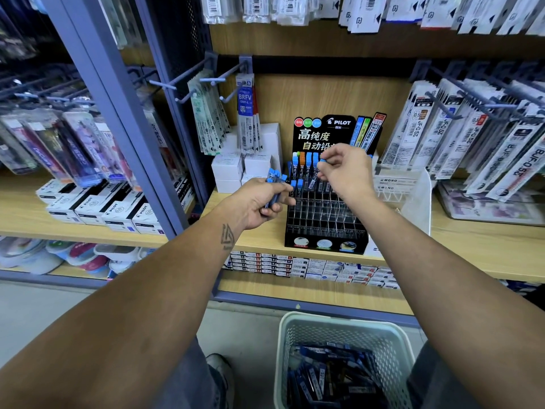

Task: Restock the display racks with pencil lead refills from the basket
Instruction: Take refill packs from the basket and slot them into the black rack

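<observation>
A black Pilot display rack with many clear slots stands on the wooden shelf. A few blue-capped lead refills stand in its back rows. My left hand grips a bunch of blue-capped refill tubes just left of the rack. Above the rack's back rows, my right hand pinches a single refill by its blue cap, with the tube pointing down at a slot. On the floor below, a white mesh basket holds several more refills.
White boxes sit left of the rack and a clear Mono tray sits right of it. Hanging refill packs on pegs crowd the upper right and the left. Boxed stock lines the lower shelf. My shoe is beside the basket.
</observation>
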A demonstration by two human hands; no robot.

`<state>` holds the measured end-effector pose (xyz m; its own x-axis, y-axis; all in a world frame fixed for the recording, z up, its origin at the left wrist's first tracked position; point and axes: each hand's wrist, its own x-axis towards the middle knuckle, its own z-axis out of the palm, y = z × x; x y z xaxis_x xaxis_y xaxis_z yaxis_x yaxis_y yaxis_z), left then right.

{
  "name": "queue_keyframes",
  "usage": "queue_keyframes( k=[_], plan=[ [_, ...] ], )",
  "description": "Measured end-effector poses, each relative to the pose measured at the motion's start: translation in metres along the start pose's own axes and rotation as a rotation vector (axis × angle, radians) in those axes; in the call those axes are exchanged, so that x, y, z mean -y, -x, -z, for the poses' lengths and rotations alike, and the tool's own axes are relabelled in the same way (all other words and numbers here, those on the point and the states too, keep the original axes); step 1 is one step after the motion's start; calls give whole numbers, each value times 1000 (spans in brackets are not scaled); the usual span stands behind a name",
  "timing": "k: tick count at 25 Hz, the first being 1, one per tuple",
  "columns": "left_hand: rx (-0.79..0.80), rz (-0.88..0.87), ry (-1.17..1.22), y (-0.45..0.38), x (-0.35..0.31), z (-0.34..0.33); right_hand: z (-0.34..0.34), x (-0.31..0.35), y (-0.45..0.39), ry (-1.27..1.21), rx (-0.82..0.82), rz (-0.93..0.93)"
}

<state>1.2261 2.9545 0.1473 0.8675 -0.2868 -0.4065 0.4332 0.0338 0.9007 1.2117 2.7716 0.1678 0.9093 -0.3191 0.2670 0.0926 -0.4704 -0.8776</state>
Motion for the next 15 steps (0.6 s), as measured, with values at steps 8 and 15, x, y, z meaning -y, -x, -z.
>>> queue_keyframes(
  k=[8, 15],
  plan=[
    [21, -9, -31, -5, 1, -5, -16, -16, 6, 238, 92, 189],
    [75, 17, -83, -3, 1, -1, -23, -21, 9, 558, 83, 404]
  ],
)
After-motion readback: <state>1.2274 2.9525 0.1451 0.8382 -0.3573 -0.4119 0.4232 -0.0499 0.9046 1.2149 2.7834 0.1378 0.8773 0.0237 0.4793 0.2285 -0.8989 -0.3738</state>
